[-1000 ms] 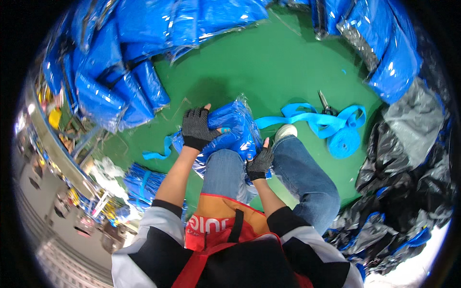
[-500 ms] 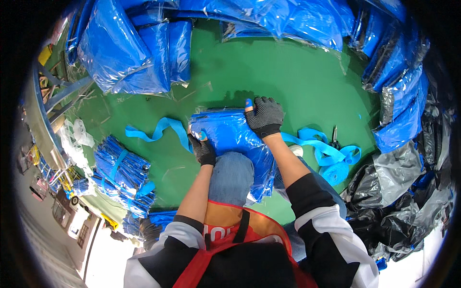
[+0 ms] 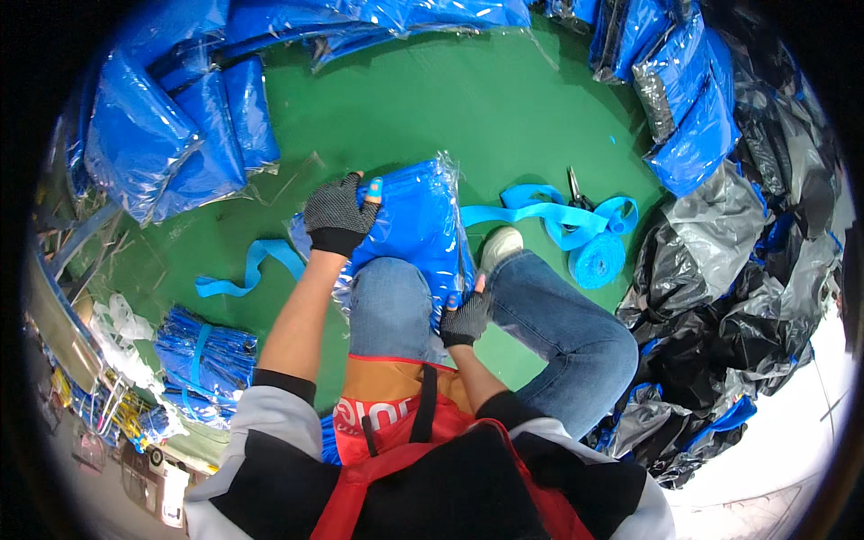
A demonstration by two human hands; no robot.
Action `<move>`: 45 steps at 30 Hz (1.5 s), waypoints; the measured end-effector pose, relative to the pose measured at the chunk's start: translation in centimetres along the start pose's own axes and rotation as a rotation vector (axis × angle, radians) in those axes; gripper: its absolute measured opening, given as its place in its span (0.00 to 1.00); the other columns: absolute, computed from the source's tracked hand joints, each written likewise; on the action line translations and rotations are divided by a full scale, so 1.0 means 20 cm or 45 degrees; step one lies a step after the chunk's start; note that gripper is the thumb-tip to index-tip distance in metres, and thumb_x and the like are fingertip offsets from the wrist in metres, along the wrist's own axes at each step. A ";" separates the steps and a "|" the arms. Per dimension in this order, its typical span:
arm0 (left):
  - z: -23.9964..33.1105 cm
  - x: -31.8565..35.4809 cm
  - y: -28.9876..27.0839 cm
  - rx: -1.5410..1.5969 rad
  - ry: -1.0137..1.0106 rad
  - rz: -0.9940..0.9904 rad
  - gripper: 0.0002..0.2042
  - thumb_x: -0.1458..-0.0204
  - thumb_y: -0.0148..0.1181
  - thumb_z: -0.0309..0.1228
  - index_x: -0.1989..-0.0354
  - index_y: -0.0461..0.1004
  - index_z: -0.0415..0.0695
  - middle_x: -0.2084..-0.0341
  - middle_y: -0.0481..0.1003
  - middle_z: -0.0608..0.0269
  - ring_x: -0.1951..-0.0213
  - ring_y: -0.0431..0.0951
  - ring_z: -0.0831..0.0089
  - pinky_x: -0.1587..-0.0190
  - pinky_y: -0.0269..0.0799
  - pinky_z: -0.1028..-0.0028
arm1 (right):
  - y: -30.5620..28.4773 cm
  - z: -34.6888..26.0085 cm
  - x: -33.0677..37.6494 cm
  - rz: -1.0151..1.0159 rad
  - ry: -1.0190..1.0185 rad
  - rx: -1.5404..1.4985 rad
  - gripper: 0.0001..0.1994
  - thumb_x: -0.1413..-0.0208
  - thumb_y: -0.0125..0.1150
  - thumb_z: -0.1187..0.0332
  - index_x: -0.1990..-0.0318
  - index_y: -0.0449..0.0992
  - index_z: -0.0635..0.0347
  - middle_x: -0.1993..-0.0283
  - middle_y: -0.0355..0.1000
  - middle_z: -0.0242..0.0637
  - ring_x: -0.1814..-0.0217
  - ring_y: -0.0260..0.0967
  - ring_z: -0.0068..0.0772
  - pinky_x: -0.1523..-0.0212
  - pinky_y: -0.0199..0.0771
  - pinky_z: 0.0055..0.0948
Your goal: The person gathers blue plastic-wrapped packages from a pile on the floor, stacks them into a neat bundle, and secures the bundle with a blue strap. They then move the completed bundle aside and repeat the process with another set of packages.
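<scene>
A stack of blue items in clear plastic wrap (image 3: 414, 229) lies on the green floor, pressed under my knee (image 3: 389, 304). My left hand (image 3: 340, 212), in a dark fingerless glove, grips the stack's far left corner. My right hand (image 3: 466, 315), gloved the same way, holds the stack's near right edge beside my other leg. A blue strap (image 3: 247, 268) runs out from under the stack to the left.
A roll of blue strap (image 3: 596, 259) with loose loops lies to the right, scissors (image 3: 576, 191) beside it. Blue wrapped packs (image 3: 166, 144) pile up at left and top, black and blue bags (image 3: 720, 297) at right. A tied blue bundle (image 3: 202, 360) sits near left.
My right hand has come off the stack's far edge down to its near right edge. My left hand has moved up to the far left corner. The view has swung left.
</scene>
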State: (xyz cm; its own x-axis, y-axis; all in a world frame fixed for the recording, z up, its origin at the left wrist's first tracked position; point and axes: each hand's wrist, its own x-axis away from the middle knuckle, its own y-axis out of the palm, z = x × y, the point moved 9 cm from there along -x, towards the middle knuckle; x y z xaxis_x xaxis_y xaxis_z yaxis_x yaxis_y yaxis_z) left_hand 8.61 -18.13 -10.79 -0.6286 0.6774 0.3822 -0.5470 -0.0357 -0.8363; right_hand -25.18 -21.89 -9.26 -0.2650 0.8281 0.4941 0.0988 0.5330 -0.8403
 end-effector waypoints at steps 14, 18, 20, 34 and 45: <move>-0.72 0.26 -0.29 0.772 -0.452 0.814 0.25 0.49 0.48 0.52 0.55 0.72 0.42 0.66 0.76 0.49 0.62 0.75 0.53 0.54 0.68 0.58 | 0.19 0.41 -0.47 -0.255 0.371 -0.940 0.38 0.46 0.40 0.37 0.37 0.54 0.58 0.45 0.64 0.48 0.48 0.64 0.48 0.50 0.62 0.41; -1.41 1.08 0.24 0.078 -1.820 0.762 0.38 0.61 0.58 0.59 0.46 0.64 0.42 0.50 0.67 0.48 0.47 0.66 0.56 0.43 0.59 0.60 | 0.47 0.72 -0.87 -0.304 1.170 -1.186 0.39 0.47 0.40 0.36 0.36 0.52 0.57 0.36 0.54 0.47 0.35 0.52 0.46 0.38 0.50 0.47; -1.56 1.24 0.78 0.195 -1.925 0.115 0.47 0.61 0.56 0.61 0.37 0.48 0.41 0.38 0.51 0.48 0.36 0.48 0.51 0.36 0.47 0.60 | 0.60 0.78 -0.98 -0.296 1.366 -1.210 0.35 0.45 0.38 0.41 0.37 0.53 0.57 0.35 0.52 0.47 0.32 0.47 0.45 0.35 0.44 0.47; -0.82 1.45 -0.05 2.695 -0.612 0.583 0.09 0.44 0.49 0.39 0.73 0.62 0.49 0.89 0.55 0.71 0.85 0.56 0.76 0.75 0.57 0.72 | -0.68 -0.17 -0.80 0.297 -0.137 -1.847 0.15 0.48 0.59 0.63 0.62 0.69 0.68 0.65 0.72 0.46 0.70 0.71 0.38 0.68 0.74 0.36; 0.93 1.37 -0.83 0.378 0.857 0.159 0.19 0.50 0.57 0.37 0.52 0.68 0.40 0.56 0.72 0.55 0.52 0.72 0.59 0.54 0.70 0.62 | -0.57 -0.98 0.57 -0.584 -1.511 -0.791 0.43 0.63 0.68 0.50 0.41 0.56 0.65 0.49 0.65 0.57 0.47 0.64 0.50 0.49 0.65 0.38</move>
State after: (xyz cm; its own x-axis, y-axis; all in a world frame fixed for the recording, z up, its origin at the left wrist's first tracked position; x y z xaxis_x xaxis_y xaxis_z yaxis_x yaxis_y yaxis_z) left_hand -9.75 -12.60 20.91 -0.2735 0.9553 -0.1120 -0.6802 -0.2744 -0.6798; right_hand -10.54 -15.08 10.40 -0.9945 0.0932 -0.0472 0.1025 0.9569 -0.2718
